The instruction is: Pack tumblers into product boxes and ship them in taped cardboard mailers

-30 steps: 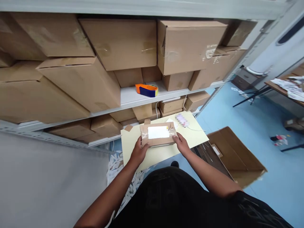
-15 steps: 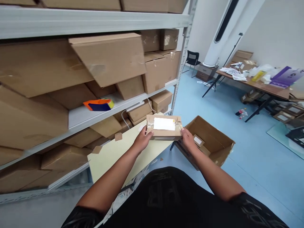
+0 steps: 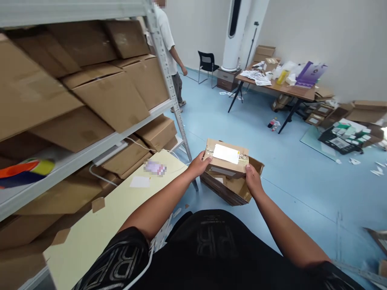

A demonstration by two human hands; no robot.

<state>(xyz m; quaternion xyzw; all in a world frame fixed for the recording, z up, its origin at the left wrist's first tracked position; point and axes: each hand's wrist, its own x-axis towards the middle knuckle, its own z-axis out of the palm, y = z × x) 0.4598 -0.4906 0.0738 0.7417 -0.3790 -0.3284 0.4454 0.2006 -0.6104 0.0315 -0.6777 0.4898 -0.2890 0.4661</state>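
Observation:
A small taped cardboard box (image 3: pixel 226 168) with a white label (image 3: pixel 226 154) on top is held level between my two hands. My left hand (image 3: pixel 200 165) grips its left end, thumb near the upper edge. At the right end, my right hand (image 3: pixel 253 179) is closed on the box. Directly beneath it stands a large open carton (image 3: pixel 225 190), partly covered by the held box; a smaller labelled box (image 3: pixel 220 178) shows inside. To the left is a pale yellow tabletop (image 3: pixel 116 217) bearing a white paper slip (image 3: pixel 140 182).
Metal shelving (image 3: pixel 133 128) packed with cartons runs along the left, with a coloured tape dispenser (image 3: pixel 27 172) on it. A person (image 3: pixel 169 44) stands behind its far end. A brown table (image 3: pixel 290 90) holds papers and a purple box. A black crate (image 3: pixel 341 141) sits at right.
My view has turned right. Both hands have carried the small box from over the yellow tabletop to above the open carton. A person has come into view behind the shelving.

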